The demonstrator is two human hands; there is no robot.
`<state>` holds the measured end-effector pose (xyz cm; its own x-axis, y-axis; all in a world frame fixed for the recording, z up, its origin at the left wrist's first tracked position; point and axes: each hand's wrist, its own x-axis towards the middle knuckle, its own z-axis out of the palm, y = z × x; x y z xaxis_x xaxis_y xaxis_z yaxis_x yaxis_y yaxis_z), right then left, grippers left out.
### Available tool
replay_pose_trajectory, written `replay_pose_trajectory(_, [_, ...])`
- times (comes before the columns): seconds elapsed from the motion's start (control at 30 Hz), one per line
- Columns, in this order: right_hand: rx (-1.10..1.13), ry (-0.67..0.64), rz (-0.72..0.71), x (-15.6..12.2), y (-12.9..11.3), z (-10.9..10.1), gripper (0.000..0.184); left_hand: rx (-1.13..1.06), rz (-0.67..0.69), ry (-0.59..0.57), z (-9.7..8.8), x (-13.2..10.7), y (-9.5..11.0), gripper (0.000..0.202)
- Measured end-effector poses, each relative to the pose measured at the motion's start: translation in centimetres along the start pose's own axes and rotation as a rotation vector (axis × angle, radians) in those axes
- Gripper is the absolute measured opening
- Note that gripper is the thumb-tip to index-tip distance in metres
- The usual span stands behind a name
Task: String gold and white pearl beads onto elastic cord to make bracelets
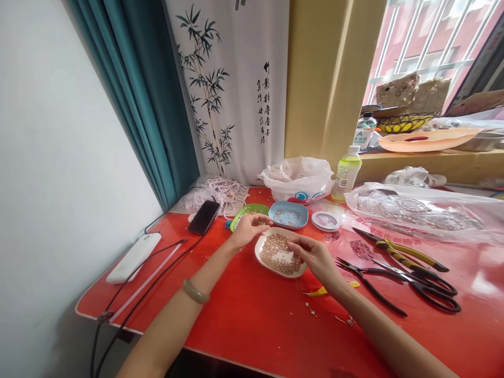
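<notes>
A white dish (282, 256) of small gold beads (271, 249) stands on the red table in front of me. My right hand (313, 254) is over the dish's right side, thumb and fingertips pinched together close to the beads. Whatever is between those fingertips is too small to make out. At the dish's upper left edge hovers my left hand (252, 228), its thumb and forefinger brought close together, holding something I cannot make out. Behind the hands are a green dish (258, 210), partly covered by my left hand, and a blue dish (289, 215) with small beads.
Right of the dish lie yellow-black pliers (409, 256), black-handled pliers (368, 283), scissors (429, 290) and yellow tweezers (321, 291). Behind are a bottle (346, 176), a plastic-lined bowl (297, 181) and a clear bag (425, 210). A phone (203, 217) and cables (157, 278) lie left.
</notes>
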<state>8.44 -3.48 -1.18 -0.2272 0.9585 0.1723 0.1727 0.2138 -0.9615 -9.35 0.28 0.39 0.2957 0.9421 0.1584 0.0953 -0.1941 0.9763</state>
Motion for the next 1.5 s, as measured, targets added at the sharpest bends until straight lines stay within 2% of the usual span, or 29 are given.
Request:
replay_pose_trajectory(0.07, [0.015,0.026,0.008,0.1,0.0,0.0,0.027,0.362,0.043,0.131,-2.0,0.6,-0.2,0.022])
replay_pose_trajectory(0.17, [0.040,0.042,0.001,0.2,0.1,0.0,0.028,0.528,0.018,0.187,-5.1,1.2,-1.1,0.014])
replay_pose_trajectory(0.27, [0.034,0.020,0.012,0.3,0.2,0.1,0.028,0.653,-0.022,0.185,-6.7,1.3,-2.3,0.009])
replay_pose_trajectory(0.53, [-0.008,-0.009,0.026,0.3,0.1,0.3,0.029,0.853,-0.032,0.231,-5.3,1.2,-4.0,0.013])
replay_pose_trajectory(0.83, [0.002,-0.025,0.038,0.1,-0.2,0.3,0.027,0.890,-0.094,0.280,-5.8,1.4,-4.7,0.015])
replay_pose_trajectory(1.03, [0.013,-0.030,0.042,0.0,-0.3,0.2,0.024,0.802,-0.085,0.311,-5.7,1.3,-4.7,0.010])
replay_pose_trajectory(1.2, [0.023,-0.026,0.051,-0.2,-0.7,0.3,0.024,0.601,-0.018,0.331,-5.1,1.3,-3.6,0.007])
replay_pose_trajectory(1.4, [0.071,-0.035,0.029,-0.4,-1.4,0.3,0.024,0.227,0.019,0.160,-1.3,0.5,-1.5,0.025])
replay_pose_trajectory(1.5, [0.100,-0.037,0.008,-0.5,-1.6,0.2,0.023,-0.225,-0.065,0.038,0.7,-0.3,-0.9,0.024])
